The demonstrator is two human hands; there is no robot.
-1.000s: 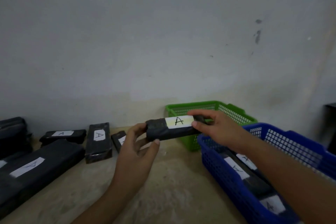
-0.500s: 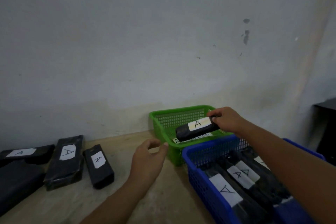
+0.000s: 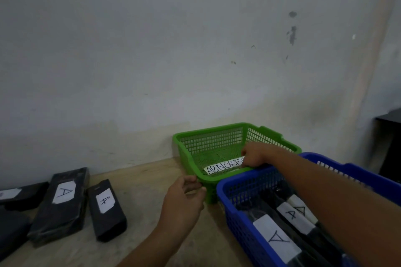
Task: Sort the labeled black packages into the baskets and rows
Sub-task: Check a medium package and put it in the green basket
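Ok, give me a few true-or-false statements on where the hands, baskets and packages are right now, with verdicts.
1. A paper strip reading ABNORMA, its end hidden, lies in the green basket. True.
2. The blue basket is empty. False: it holds black packages labelled A.
3. The left hand holds a package. False: it holds nothing and is beside the green basket's near corner.
4. The right hand is down in the blue basket. False: it reaches across that one into the green basket.
5. Loose packages labelled A lie on the table left of the baskets. True.
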